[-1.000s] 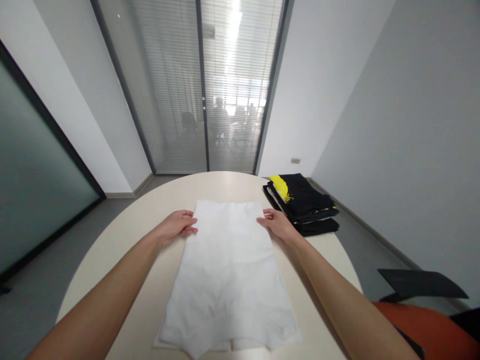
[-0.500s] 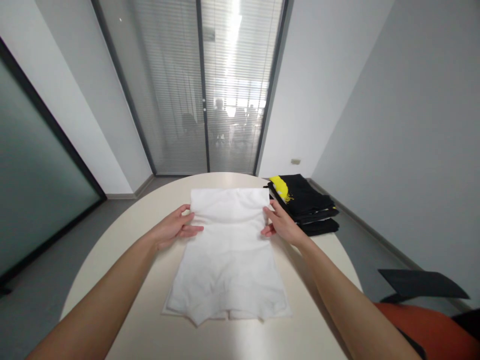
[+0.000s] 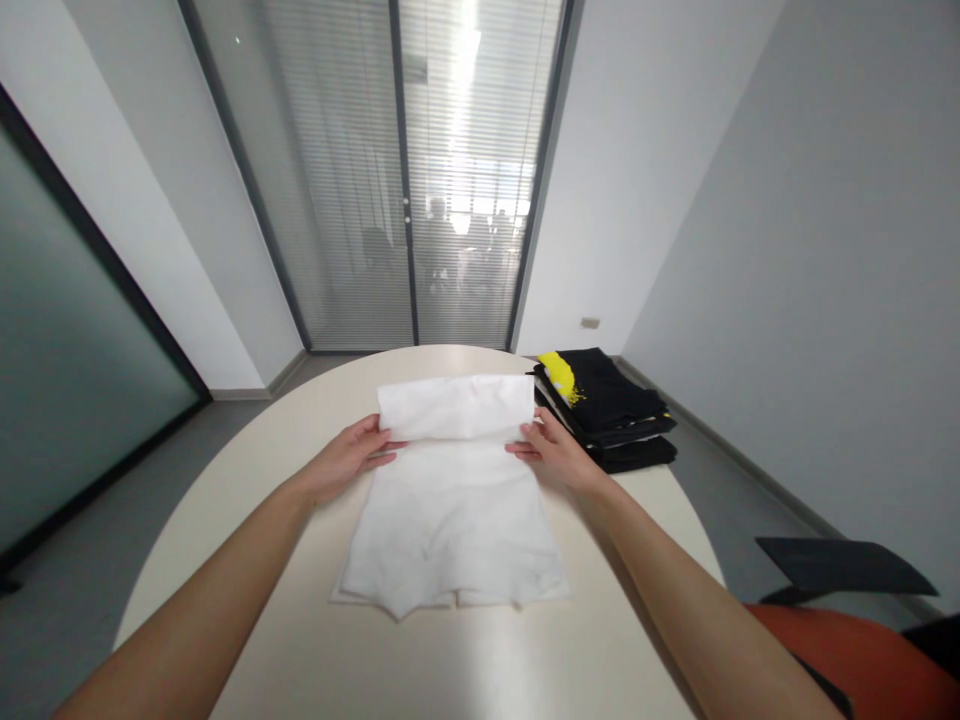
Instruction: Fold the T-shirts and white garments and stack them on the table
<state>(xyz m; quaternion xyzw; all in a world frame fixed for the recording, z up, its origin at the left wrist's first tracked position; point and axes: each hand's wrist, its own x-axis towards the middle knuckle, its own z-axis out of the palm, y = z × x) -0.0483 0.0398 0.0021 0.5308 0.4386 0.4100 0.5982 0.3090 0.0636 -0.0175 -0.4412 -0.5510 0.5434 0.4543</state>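
A white T-shirt (image 3: 456,520), as it appears, lies folded on a round table, its far end turned over into a flap (image 3: 450,408) with a crease across it. At the flap's left edge, my left hand (image 3: 349,458) holds the cloth between thumb and fingers. My right hand (image 3: 556,448) grips the opposite edge in the same way, some fingers tucked under the flap. Toward me the cloth widens and ends in an uneven hem with a pointed corner.
A stack of folded black clothes (image 3: 611,400) with a yellow print sits at the table's (image 3: 247,480) right rim, just beyond my right hand. An orange and black chair (image 3: 840,655) stands at the lower right. Glass panels with blinds (image 3: 465,250) rise behind the table.
The flap is folded further toward me, with a sharper lower edge. Its near hem has slid away from me. My right hand has moved slightly inward and up.
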